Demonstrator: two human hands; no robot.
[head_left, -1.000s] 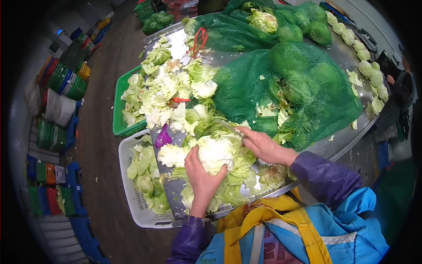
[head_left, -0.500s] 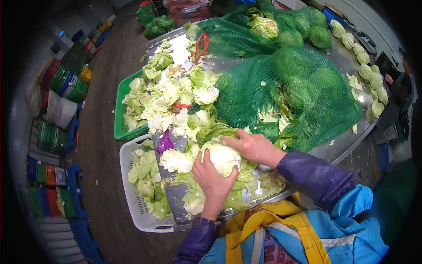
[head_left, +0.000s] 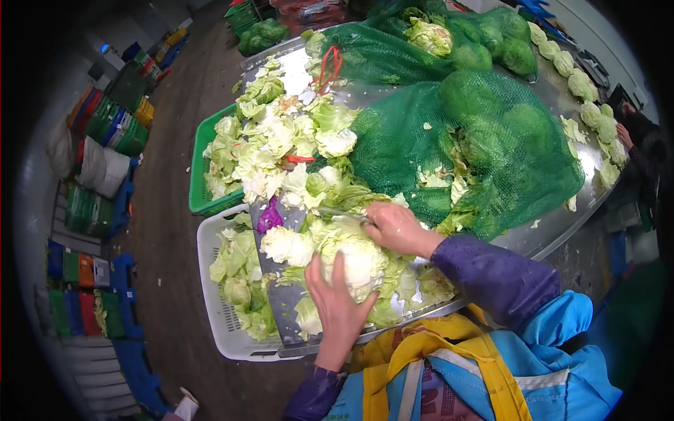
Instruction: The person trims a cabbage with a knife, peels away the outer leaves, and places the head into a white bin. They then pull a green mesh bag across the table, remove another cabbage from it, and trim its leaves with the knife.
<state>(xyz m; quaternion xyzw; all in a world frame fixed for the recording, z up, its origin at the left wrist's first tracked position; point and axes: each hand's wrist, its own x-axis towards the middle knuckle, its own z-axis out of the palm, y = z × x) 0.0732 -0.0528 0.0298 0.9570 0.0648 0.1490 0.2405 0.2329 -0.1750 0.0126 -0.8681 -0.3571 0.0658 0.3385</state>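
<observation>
A pale cabbage head (head_left: 359,270) lies on the metal table near my body, among loose leaves. My left hand (head_left: 338,298) rests against its near left side with the fingers spread over it. Just above the cabbage, my right hand (head_left: 394,228) is closed round the handle of a knife (head_left: 340,212), whose thin blade points left over the leaves. A smaller piece of pale cabbage leaf (head_left: 286,245) sits to the left. Beyond my right hand lies a green mesh bag (head_left: 484,154) with cabbages inside.
A white basket (head_left: 214,302) and a green crate (head_left: 200,175), both with leaves, stand left of the table. Trimmed cabbages (head_left: 581,85) line the far right edge. Another person's hand (head_left: 623,136) shows at the right. Stacked crates (head_left: 91,270) stand far left.
The knife has come into clear view in my right hand, which has shifted slightly left. My left hand has opened wider on the cabbage. The whole view has shifted slightly.
</observation>
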